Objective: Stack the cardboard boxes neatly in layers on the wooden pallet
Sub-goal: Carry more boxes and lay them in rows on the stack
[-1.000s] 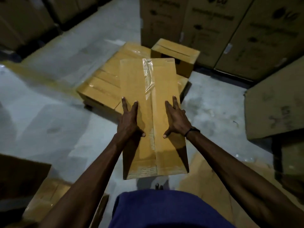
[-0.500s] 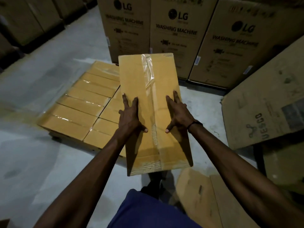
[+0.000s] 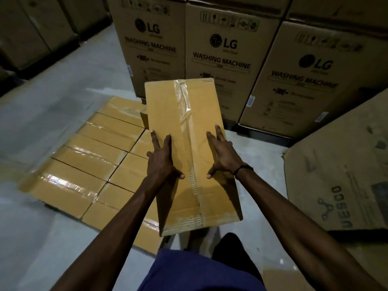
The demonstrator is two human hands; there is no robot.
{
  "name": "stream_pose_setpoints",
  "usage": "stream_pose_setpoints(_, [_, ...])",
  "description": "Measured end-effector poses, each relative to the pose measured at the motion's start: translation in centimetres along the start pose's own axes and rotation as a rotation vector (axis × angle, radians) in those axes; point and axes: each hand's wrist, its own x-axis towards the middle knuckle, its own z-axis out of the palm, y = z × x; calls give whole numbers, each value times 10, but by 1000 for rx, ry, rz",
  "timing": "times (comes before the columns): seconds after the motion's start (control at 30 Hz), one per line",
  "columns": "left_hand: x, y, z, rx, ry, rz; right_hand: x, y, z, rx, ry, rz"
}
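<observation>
A: While I watch the feed: layer of boxes point(image 3: 88, 164) low left on the floor; pallet under it hidden.
B: Hands?
A: Left hand point(image 3: 160, 160) and right hand point(image 3: 223, 154) lie flat, fingers spread, pressing the carried box point(image 3: 189, 127), lifted just right of the layer.

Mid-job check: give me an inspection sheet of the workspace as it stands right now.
Surface: grey concrete floor; the pallet itself is hidden under the boxes.
Job's things: held box, taped along its seam, carried lengthwise above the right edge of the box layer; the layer looks flat, in two columns.
Clutter: loose Uesco carton leaning at the right.
Grippers: left hand and right hand press flat on the held box's top, fingers spread; right wrist wears a dark band.
Cables: nothing seen.
Surroundings: LG washing machine cartons stacked behind; more cartons at far left; dim light.
</observation>
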Motion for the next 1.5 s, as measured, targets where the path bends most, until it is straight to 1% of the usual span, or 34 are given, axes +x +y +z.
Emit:
stream_pose_setpoints(0.1, [37,11,7,-8,6,-52,47,18,-17,-22,-33,-54])
stream_pose_setpoints(0.27, [97,34,19,-73,60,-217,131,44,-48,-54,-109,-177])
stream_pose_setpoints(0.33, [121,48,25,-98,114,-296,168,54,-63,-75,-172,-227])
stream_pose_setpoints(0.43, [141,58,31,-125,142,-375,202,61,-79,-106,-200,-295])
stream_pose_setpoints(0.53, [158,72,39,-164,210,-471,239,68,-94,-134,-279,-393])
stream_pose_setpoints(0.67, [170,71,45,-203,261,-610,280,61,-91,-159,-352,-509])
stream_pose_setpoints(0.73, [174,62,49,-211,291,-669,298,52,-82,-168,-401,-554])
stream_pose_setpoints(0.9, [190,31,59,-232,305,-832,345,25,-49,-234,-483,-668])
stream_pose_setpoints(1.0, [208,4,68,-256,297,-898,379,8,-25,-274,-544,-689])
stream_pose_setpoints(1.17, [248,-45,89,-282,291,-937,443,-3,23,-312,-593,-696])
stream_pose_setpoints(1.5, [335,-142,172,-346,274,-932,559,27,141,-355,-652,-685])
